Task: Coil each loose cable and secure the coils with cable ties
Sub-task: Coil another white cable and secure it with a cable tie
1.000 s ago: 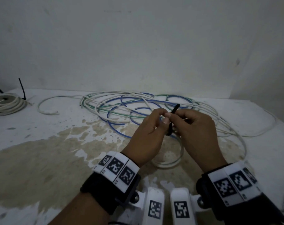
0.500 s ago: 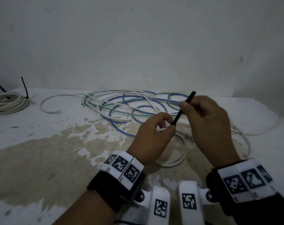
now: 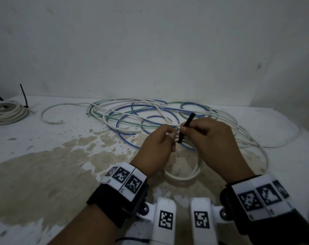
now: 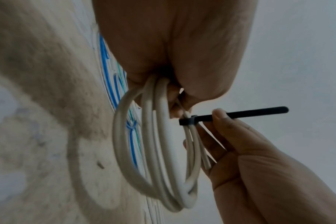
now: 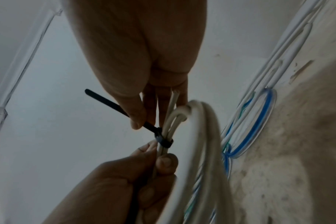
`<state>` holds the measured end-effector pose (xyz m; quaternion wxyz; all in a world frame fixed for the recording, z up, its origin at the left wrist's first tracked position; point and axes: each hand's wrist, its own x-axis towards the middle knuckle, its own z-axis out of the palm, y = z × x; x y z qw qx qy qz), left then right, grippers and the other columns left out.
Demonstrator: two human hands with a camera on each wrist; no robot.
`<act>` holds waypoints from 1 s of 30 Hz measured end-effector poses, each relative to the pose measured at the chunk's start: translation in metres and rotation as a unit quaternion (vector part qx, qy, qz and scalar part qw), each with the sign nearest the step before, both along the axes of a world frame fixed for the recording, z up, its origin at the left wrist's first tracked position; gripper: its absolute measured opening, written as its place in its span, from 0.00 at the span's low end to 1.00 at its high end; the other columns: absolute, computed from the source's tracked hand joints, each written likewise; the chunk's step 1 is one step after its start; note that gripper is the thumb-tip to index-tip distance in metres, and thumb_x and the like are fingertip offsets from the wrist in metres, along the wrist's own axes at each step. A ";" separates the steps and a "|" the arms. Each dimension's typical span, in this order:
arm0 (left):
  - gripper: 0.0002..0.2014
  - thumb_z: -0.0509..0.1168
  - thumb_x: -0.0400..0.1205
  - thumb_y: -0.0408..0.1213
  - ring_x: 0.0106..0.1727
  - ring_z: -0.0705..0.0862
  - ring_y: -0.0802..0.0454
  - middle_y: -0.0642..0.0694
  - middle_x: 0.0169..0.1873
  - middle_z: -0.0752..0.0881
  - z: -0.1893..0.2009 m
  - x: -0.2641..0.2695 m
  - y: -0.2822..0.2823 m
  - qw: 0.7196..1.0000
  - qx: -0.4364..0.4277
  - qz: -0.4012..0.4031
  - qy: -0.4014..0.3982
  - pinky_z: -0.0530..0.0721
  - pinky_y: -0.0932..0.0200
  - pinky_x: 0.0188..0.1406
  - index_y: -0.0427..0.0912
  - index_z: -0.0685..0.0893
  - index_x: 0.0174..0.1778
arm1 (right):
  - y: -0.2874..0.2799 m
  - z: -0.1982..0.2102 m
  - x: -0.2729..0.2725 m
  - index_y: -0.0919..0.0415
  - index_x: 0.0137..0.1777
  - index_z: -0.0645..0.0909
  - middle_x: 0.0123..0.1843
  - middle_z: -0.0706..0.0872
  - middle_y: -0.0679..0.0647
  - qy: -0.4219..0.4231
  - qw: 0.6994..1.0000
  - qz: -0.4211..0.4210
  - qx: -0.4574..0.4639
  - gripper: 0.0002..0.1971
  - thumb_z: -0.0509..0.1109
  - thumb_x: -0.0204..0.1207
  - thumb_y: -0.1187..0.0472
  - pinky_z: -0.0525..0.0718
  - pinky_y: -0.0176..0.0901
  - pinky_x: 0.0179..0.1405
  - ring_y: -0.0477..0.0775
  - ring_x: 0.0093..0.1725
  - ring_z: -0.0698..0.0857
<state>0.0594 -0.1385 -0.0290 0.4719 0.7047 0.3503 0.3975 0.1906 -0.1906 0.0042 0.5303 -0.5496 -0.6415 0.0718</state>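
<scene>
While left hand (image 3: pixel 158 145) grips coil (image 4: pixel 159 145) | right hand (image 3: pixel 210 137) pinches tie (image 3: pixel 187 127), tail up-right

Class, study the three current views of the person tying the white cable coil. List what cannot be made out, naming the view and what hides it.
- Head view: where the cable tie wraps the white coil, hidden behind the left hand and right hand.
- Left wrist view: the left fingertips, hidden by the palm.
- Right wrist view: coil strands nearest the camera, motion-blurred.
- Head view: the tied coil at far left, cut by the edge.
</scene>
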 end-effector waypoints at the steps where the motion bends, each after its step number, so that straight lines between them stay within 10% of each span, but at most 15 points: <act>1: 0.09 0.53 0.88 0.34 0.19 0.67 0.59 0.51 0.24 0.75 0.001 -0.001 0.000 1.000 0.003 0.004 0.002 0.65 0.61 0.23 0.46 0.76 0.44 | 0.000 0.000 -0.001 0.46 0.37 0.87 0.34 0.88 0.46 -0.007 1.000 0.006 0.002 0.10 0.75 0.72 0.65 0.77 0.27 0.38 0.39 0.39 0.85; 7: 0.08 0.58 0.87 0.40 0.21 0.71 0.64 0.54 0.30 0.76 0.006 -0.002 -0.005 1.000 0.011 -0.025 0.012 0.68 0.66 0.23 0.49 0.75 0.61 | 0.002 -0.002 0.001 0.49 0.41 0.88 0.38 0.89 0.41 0.039 0.999 0.011 -0.017 0.08 0.74 0.72 0.65 0.80 0.29 0.43 0.38 0.40 0.87; 13: 0.06 0.63 0.84 0.37 0.41 0.80 0.49 0.37 0.42 0.82 0.007 -0.001 -0.010 0.994 0.100 0.005 0.029 0.74 0.60 0.37 0.54 0.78 0.52 | 0.001 0.000 0.000 0.45 0.39 0.88 0.32 0.87 0.36 0.023 1.000 0.016 0.005 0.11 0.75 0.72 0.65 0.77 0.25 0.38 0.37 0.39 0.85; 17: 0.09 0.63 0.84 0.36 0.38 0.79 0.46 0.35 0.41 0.83 0.007 0.001 -0.010 0.993 0.119 0.011 0.026 0.74 0.59 0.34 0.58 0.75 0.45 | -0.001 0.000 -0.002 0.58 0.40 0.90 0.34 0.88 0.52 -0.049 0.995 -0.006 0.084 0.06 0.72 0.71 0.65 0.74 0.26 0.39 0.44 0.40 0.83; 24: 0.08 0.63 0.83 0.37 0.22 0.73 0.58 0.47 0.35 0.83 0.003 0.000 -0.005 0.999 0.047 -0.007 -0.003 0.71 0.65 0.24 0.57 0.79 0.43 | 0.003 -0.001 0.001 0.42 0.34 0.82 0.37 0.88 0.43 0.041 0.999 0.003 0.013 0.14 0.72 0.75 0.64 0.78 0.29 0.40 0.42 0.39 0.85; 30: 0.07 0.59 0.86 0.30 0.16 0.70 0.55 0.55 0.19 0.76 0.003 -0.001 -0.003 0.999 -0.018 0.007 -0.048 0.74 0.55 0.26 0.36 0.79 0.44 | 0.007 -0.008 0.007 0.46 0.35 0.83 0.36 0.87 0.40 0.052 0.998 0.006 -0.028 0.12 0.73 0.74 0.65 0.77 0.23 0.39 0.34 0.36 0.84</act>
